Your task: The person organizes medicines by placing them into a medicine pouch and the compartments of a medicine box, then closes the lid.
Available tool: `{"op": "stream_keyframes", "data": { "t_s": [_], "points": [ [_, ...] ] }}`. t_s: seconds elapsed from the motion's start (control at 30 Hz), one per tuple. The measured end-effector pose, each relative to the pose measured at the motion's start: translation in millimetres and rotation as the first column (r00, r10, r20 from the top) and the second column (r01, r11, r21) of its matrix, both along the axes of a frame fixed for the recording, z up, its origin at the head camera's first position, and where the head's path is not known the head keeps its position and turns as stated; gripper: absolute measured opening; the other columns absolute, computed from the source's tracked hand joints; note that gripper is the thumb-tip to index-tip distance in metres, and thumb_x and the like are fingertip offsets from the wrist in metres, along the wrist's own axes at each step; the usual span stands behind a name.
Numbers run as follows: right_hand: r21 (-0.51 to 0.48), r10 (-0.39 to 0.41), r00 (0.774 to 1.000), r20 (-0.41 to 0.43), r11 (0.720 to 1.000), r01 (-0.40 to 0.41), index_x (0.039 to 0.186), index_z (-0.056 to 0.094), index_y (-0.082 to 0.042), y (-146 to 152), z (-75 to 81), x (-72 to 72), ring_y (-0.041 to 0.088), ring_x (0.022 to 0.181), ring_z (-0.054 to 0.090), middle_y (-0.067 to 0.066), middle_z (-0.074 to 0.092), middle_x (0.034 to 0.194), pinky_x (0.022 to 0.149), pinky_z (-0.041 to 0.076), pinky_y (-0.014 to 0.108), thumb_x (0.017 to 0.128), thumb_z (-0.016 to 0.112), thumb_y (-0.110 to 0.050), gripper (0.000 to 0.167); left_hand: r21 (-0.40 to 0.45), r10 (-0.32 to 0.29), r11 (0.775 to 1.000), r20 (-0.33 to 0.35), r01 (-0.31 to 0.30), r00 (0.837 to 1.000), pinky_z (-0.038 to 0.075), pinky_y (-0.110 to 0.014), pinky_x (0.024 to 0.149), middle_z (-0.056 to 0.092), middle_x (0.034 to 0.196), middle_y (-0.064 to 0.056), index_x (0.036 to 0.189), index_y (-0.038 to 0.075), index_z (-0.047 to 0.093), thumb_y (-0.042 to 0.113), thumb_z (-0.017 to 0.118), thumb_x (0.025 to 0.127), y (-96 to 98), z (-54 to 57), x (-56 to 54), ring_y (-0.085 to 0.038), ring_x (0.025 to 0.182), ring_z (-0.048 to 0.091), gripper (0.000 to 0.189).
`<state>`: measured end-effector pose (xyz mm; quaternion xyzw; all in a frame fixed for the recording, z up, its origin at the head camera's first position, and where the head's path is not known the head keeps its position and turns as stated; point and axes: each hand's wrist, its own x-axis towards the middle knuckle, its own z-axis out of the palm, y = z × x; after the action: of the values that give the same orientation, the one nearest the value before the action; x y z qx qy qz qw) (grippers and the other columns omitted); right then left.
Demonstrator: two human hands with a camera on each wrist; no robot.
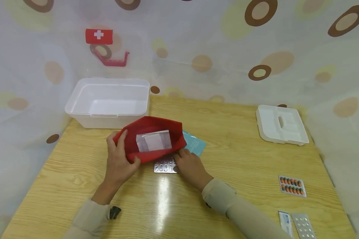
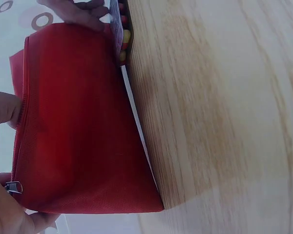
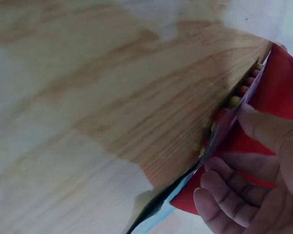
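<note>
My left hand (image 1: 118,161) grips the left end of a red zip pouch (image 2: 83,131), thumb on its near side. The pouch gapes open, and inside lies a clear packet with white contents (image 1: 155,141). At the pouch's near right corner, my right hand (image 1: 191,166) pinches the end of a foil blister pack (image 1: 164,166). Its silver back faces up; red and yellow capsules (image 3: 244,90) show on its underside in the right wrist view. A light blue packet (image 1: 197,145) lies beside the right fingers, partly hidden by the pouch.
A white box (image 1: 107,121) stands behind the pouch against the patterned curtain, its clear lid with a red handle (image 1: 112,63) raised. At the right lie a white tray (image 1: 269,127), a capsule blister pack (image 1: 292,186), a small white-and-blue packet (image 1: 285,224) and a silver blister pack (image 1: 303,226).
</note>
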<state>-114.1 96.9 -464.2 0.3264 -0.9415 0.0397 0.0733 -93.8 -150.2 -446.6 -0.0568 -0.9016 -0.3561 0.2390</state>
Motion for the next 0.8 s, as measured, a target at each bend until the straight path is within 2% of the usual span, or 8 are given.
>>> {"op": "stream_keyframes", "data": {
  "t_s": [0.1, 0.23, 0.3, 0.37, 0.5, 0.6, 0.7, 0.8],
  "points": [
    [-0.012, -0.018, 0.988, 0.150, 1.000, 0.021, 0.105, 0.068, -0.004, 1, 2.5, -1.2, 0.027, 0.098, 0.063, 0.011, 0.063, 0.108, 0.076, 0.059, 0.038, 0.081, 0.082, -0.032, 0.039, -0.002, 0.002, 1.000, 0.017, -0.002, 1.000, 0.054, -0.061, 0.093, 0.035, 0.143, -0.023, 0.145, -0.004, 0.041, 0.001, 0.079, 0.061, 0.6, 0.6, 0.7, -0.038, 0.132, 0.042, 0.092],
    [-0.098, -0.004, 0.918, 0.396, 0.994, 0.047, 0.107, 0.062, -0.009, 5, 13.8, -1.1, 0.018, 0.085, 0.062, 0.005, 0.067, 0.098, 0.070, 0.056, 0.033, 0.083, 0.082, -0.027, 0.036, -0.005, 0.001, 1.000, 0.009, -0.001, 1.000, 0.054, -0.061, 0.094, 0.035, 0.143, -0.023, 0.145, -0.004, 0.041, 0.002, 0.079, 0.061, 0.3, 0.6, 0.8, -0.038, 0.132, 0.041, 0.093],
    [-0.140, 0.037, 0.886, 0.463, 0.990, 0.032, 0.103, 0.061, -0.012, 7, 24.0, -0.3, 0.012, 0.076, 0.059, 0.000, 0.067, 0.087, 0.065, 0.051, 0.028, 0.085, 0.080, -0.021, 0.028, -0.005, -0.001, 1.000, 0.006, 0.001, 1.000, 0.054, -0.061, 0.094, 0.035, 0.143, -0.023, 0.145, -0.004, 0.041, 0.002, 0.079, 0.061, 0.2, 0.4, 0.7, -0.038, 0.131, 0.041, 0.092],
    [-0.175, 0.100, 0.870, 0.483, 0.984, -0.016, 0.099, 0.062, -0.013, 11, 37.4, 0.2, 0.009, 0.071, 0.059, -0.002, 0.068, 0.083, 0.062, 0.048, 0.025, 0.087, 0.077, -0.016, 0.020, -0.003, -0.006, 1.000, 0.004, 0.006, 1.000, 0.054, -0.061, 0.095, 0.035, 0.143, -0.023, 0.145, -0.004, 0.041, 0.002, 0.078, 0.062, 0.3, 0.3, 0.5, -0.038, 0.131, 0.041, 0.092],
    [-0.227, 0.205, 0.880, 0.428, 0.967, -0.115, 0.103, 0.068, -0.015, 17, 75.4, -0.7, 0.008, 0.078, 0.068, -0.004, 0.074, 0.087, 0.067, 0.053, 0.023, 0.089, 0.073, -0.013, 0.014, 0.002, -0.017, 1.000, -0.008, 0.017, 1.000, 0.054, -0.061, 0.094, 0.035, 0.143, -0.024, 0.145, -0.005, 0.041, 0.002, 0.078, 0.063, 0.3, -0.4, 0.4, -0.038, 0.130, 0.041, 0.090],
    [-0.265, 0.220, 0.919, 0.329, 0.955, -0.134, 0.104, 0.069, -0.016, 16, 102.2, -4.9, 0.010, 0.085, 0.073, -0.005, 0.076, 0.093, 0.071, 0.056, 0.025, 0.090, 0.073, -0.013, 0.015, 0.000, -0.027, 1.000, -0.023, 0.027, 0.999, 0.054, -0.060, 0.093, 0.035, 0.143, -0.024, 0.145, -0.005, 0.041, 0.002, 0.077, 0.063, 0.1, -1.4, 0.6, -0.038, 0.130, 0.041, 0.090],
    [-0.300, 0.183, 0.962, 0.202, 0.947, -0.117, 0.103, 0.068, -0.015, 10, 114.7, -11.8, 0.011, 0.083, 0.073, -0.004, 0.077, 0.096, 0.070, 0.057, 0.028, 0.090, 0.072, -0.012, 0.014, -0.003, -0.034, 0.999, -0.040, 0.034, 0.999, 0.054, -0.060, 0.094, 0.034, 0.142, -0.024, 0.145, -0.005, 0.041, 0.002, 0.077, 0.064, -0.2, -2.7, 1.2, -0.038, 0.130, 0.041, 0.089],
    [-0.321, 0.140, 0.984, 0.112, 0.942, -0.098, 0.103, 0.067, -0.014, -3, 114.2, -17.6, 0.012, 0.075, 0.070, -0.003, 0.077, 0.095, 0.068, 0.057, 0.029, 0.091, 0.071, -0.010, 0.013, -0.001, -0.042, 0.999, -0.054, 0.041, 0.998, 0.054, -0.059, 0.093, 0.034, 0.142, -0.025, 0.145, -0.006, 0.040, 0.001, 0.076, 0.063, -0.3, -4.5, 1.9, -0.038, 0.130, 0.040, 0.090]
  ]
}}
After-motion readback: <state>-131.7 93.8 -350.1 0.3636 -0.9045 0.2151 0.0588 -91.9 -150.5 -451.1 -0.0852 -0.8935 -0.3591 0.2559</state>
